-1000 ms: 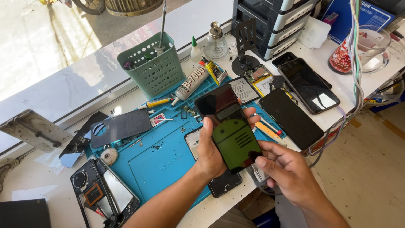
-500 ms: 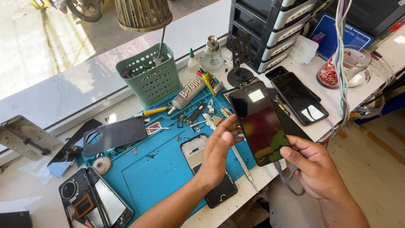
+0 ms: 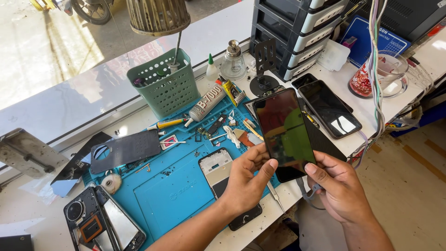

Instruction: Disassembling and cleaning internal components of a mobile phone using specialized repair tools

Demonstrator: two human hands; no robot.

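We hold a dark phone screen panel (image 3: 284, 132) up above the front edge of the workbench, tilted with its glossy glass face toward us; it is a thin, flat rectangle with rounded corners, and its surface mirrors red and green patches. Our left hand (image 3: 246, 179) comes in from below with the wrist bent back, the thumb pressed on the panel's lower left face and the fingers curled around its left edge, closed on it. Our right hand (image 3: 339, 186) grips the lower right corner, thumb on the glass and fingers wrapped behind, so both hands are clamped on the same panel.

Just under it, on the blue silicone repair mat (image 3: 172, 190), lies an opened phone body (image 3: 227, 186) with a pale metal frame and a black lower end. A thin metal tool (image 3: 276, 197) lies beside it at the bench's edge. To the right, two more black phones (image 3: 331, 108) lie face up, smooth and reflective, near a bundle of hanging cables (image 3: 377, 79).

Farther back on the mat sit small loose parts, a grey tube of glue (image 3: 205, 104) and a yellow-handled screwdriver (image 3: 168, 124). Behind them stand a green perforated plastic basket (image 3: 163, 86) and a clear glass dispenser bottle (image 3: 232, 62) with a metal cap. At the left lie a dark flat back cover (image 3: 125, 149) with a round hole, and a dismantled phone (image 3: 103, 224) showing its insides.
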